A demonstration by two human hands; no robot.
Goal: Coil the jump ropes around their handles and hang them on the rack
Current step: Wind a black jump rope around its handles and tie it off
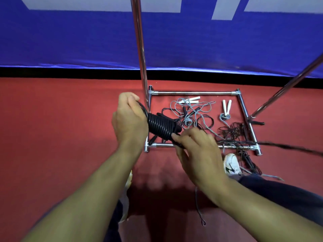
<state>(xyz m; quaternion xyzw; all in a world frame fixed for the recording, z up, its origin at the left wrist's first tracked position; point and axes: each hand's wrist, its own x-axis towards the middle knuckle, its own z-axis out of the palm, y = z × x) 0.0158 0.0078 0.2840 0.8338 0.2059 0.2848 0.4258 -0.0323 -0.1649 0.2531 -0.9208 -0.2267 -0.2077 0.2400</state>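
Above the rack base [197, 93], my left hand [130, 123] grips the coiled black rope [161, 126]; my right hand [197, 147] pinches its loose strand.

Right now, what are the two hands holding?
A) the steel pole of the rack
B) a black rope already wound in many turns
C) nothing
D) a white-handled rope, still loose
B: the left hand grips one end of the black rope coil and the right hand pinches its strand at the other end.
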